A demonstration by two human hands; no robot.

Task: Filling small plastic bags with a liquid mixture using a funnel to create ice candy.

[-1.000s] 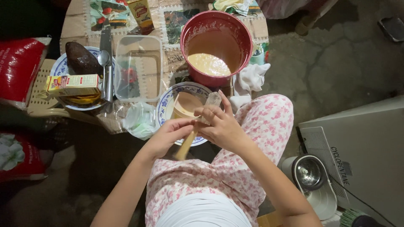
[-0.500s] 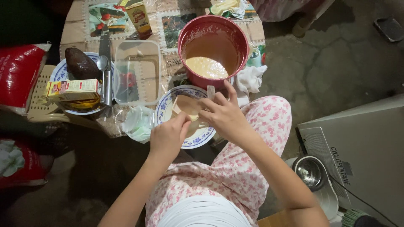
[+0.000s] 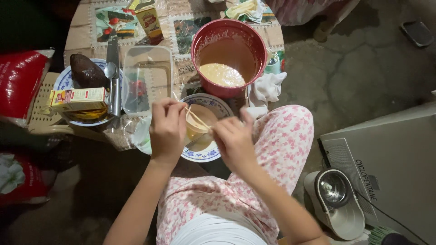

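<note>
A blue-patterned plate [image 3: 213, 154] sits at the near edge of the table and holds a stack of thin pale wrapper sheets [image 3: 198, 123]. Both my hands hover over it. My left hand [image 3: 168, 129] pinches the left edge of one sheet with fingers curled. My right hand [image 3: 234, 143] grips the same sheet's right end, so its edge shows as a thin taut line between the hands. A dark slim utensil [image 3: 196, 143] lies on the plate under my right fingers, mostly hidden. My lap in pink flowered fabric is just below.
Behind the plate stands a red bucket [image 3: 229, 34] of tan batter, with a clear plastic container [image 3: 147, 79] to its left. Further left, a plate [image 3: 63, 81] holds a dark brown lump, yellow box, knife and spoon. White cloth [image 3: 265, 88], carton [image 3: 149, 18], red bag [image 3: 20, 81], grey appliance [image 3: 390, 159].
Both hands rose from my lap to above the patterned plate and drew apart, pulling a thin sheet between them. The camera view shifted closer to the table.
</note>
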